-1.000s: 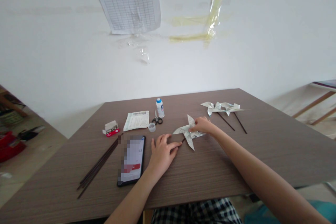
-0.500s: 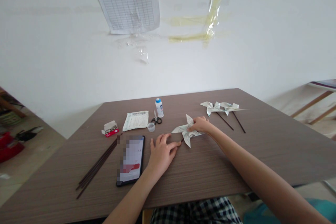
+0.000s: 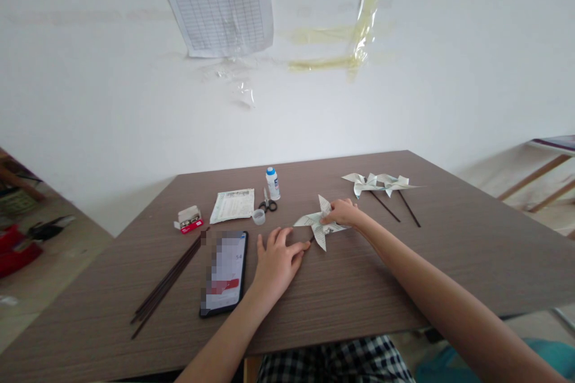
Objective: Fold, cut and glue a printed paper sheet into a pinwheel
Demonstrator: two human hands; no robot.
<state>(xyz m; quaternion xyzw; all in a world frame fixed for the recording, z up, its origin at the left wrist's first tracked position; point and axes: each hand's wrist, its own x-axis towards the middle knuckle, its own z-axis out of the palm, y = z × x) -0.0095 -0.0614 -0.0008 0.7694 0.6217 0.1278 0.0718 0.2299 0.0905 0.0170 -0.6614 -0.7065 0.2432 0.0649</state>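
Spreading beneath both hands, the brown table (image 3: 350, 293) carries everything else. Off beyond the phone, to the left of the left hand, lies a bundle of dark sticks (image 3: 168, 279). Past the right hand, two other pinwheels (image 3: 362, 184) rest nearly touching, their own sticks slanting towards the wearer. The phone (image 3: 233, 287) lies flat just left of the left hand (part of its screen is pixelated).

The left hand (image 3: 274, 266) rests palm down, fingers spread, its index finger and thumb at the end of a stick (image 3: 311, 239); whether they pinch or merely press it, I cannot tell. The paper pinwheel (image 3: 318, 226) on that stick lies between the hands, and the right hand (image 3: 344, 213) grasps it near the middle with bunched fingers.

Ahead of the left hand are a printed paper (image 3: 233, 206), a blue-topped bottle (image 3: 273, 187), a red-and-white box (image 3: 191, 221) farther left, scissors (image 3: 268, 206) and a small translucent cap (image 3: 259, 217).
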